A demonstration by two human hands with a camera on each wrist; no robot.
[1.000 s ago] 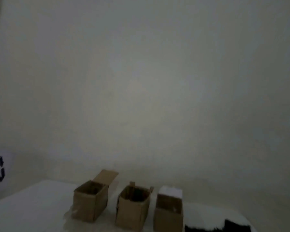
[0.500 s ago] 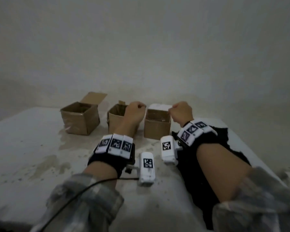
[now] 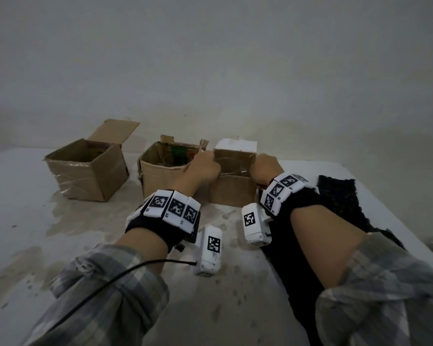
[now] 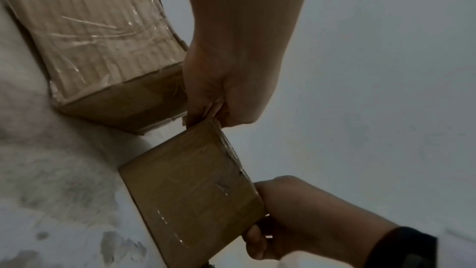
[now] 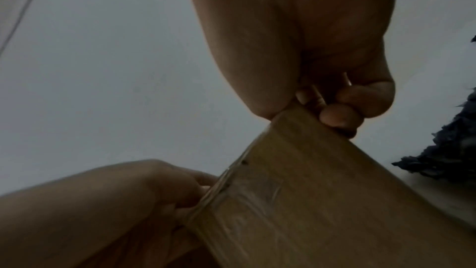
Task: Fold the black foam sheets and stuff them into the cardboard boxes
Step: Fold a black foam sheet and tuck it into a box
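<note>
Three open cardboard boxes stand in a row at the back of the table: a left box (image 3: 86, 171), a middle box (image 3: 164, 174) and a right box (image 3: 231, 188). My left hand (image 3: 205, 166) grips the right box's left rim corner (image 4: 203, 123). My right hand (image 3: 266, 168) grips its right rim corner (image 5: 291, 115), fingers curled over the edge. Black foam sheets (image 3: 340, 203) lie on the table at the right, partly under my right forearm. In the right wrist view the foam (image 5: 448, 150) shows at the right edge.
The white table (image 3: 60, 245) has damp-looking stains. A plain wall rises right behind the boxes. The left box's flap (image 3: 113, 131) stands up. A white flap (image 3: 235, 144) stands behind the right box. The table's right edge runs close beside the foam.
The head view dropped from the wall to the table. Both hands came into view and went from just behind the right box's rim to gripping its two near corners.
</note>
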